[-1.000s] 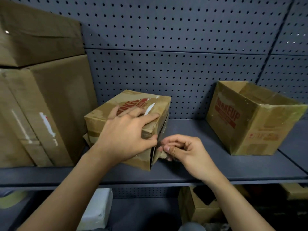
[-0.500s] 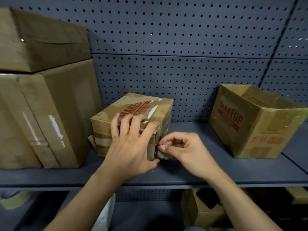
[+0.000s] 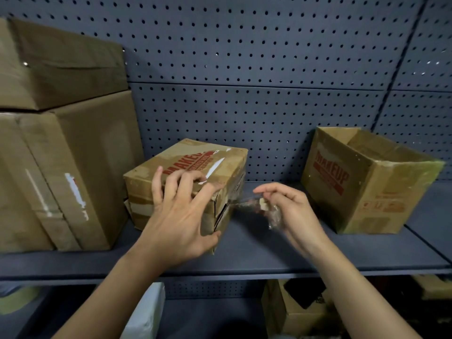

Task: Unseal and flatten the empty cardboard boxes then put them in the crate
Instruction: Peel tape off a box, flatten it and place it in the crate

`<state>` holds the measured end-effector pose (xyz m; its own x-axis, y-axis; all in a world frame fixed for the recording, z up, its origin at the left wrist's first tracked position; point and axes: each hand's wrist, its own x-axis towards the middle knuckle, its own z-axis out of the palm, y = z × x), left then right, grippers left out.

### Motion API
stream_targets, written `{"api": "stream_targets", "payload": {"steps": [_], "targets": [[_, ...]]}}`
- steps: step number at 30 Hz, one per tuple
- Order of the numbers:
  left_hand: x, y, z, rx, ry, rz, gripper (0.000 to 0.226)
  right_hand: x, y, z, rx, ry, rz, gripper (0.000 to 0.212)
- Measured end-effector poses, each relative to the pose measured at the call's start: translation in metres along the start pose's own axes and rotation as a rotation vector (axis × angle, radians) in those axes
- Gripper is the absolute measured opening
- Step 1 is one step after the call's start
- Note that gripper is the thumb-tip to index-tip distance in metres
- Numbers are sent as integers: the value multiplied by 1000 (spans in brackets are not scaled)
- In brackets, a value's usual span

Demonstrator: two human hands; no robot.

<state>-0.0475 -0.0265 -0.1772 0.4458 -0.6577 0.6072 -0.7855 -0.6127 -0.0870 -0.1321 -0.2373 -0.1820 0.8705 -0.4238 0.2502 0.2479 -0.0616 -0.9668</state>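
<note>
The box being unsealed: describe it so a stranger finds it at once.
On the grey shelf, between the stacked boxes and the open box, sits the small sealed box. Only it has the left hand pressing it while the right hand peels clear tape.

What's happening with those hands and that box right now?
Left hand braces the sealed box. Right hand pinches clear tape, peeling it off the box's end. Nothing in the way.

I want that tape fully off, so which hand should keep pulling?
Right. The right hand already pinches the clear tape stretched from the sealed box; the left hand is busy bracing it.
</note>
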Motion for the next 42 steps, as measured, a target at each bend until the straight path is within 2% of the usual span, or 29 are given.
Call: {"api": "stream_targets", "payload": {"steps": [3, 7, 10, 12, 16, 22, 27, 32, 38, 39, 42], "targets": [[0, 0, 0, -19, 1, -1, 84, 1, 3, 11, 300, -19, 68, 31], [-1, -3, 0, -42, 7, 21, 85, 1, 4, 23, 599, -102, 171, 16], [-3, -6, -1, -71, 18, 43, 86, 4, 5, 19, 708, -13, 195, 19], [-4, -8, -2, -86, 18, 57, 85, 8, 4, 15, 678, 63, 184, 21], [-4, -10, -2, -112, 4, 77, 85, 14, 1, 11, 466, 161, 135, 21], [-4, -10, -1, -121, 7, 75, 85, 17, 9, 10, 121, 126, 33, 24], [-4, -10, 0, -122, 16, 77, 84, 17, 16, 12, 78, 5, 99, 28], [-4, -10, 1, -121, 7, 73, 84, 21, 16, 12, 55, -161, 90, 23], [-5, -12, -2, -138, -18, 84, 83, 16, 9, 5, -28, -361, 108, 38], [-5, -13, -2, -152, -16, 93, 83, 15, 9, 7, -48, -317, 87, 37], [-4, -16, -3, -211, -19, 142, 81, 17, 12, 12, -74, -38, 11, 31]]}}
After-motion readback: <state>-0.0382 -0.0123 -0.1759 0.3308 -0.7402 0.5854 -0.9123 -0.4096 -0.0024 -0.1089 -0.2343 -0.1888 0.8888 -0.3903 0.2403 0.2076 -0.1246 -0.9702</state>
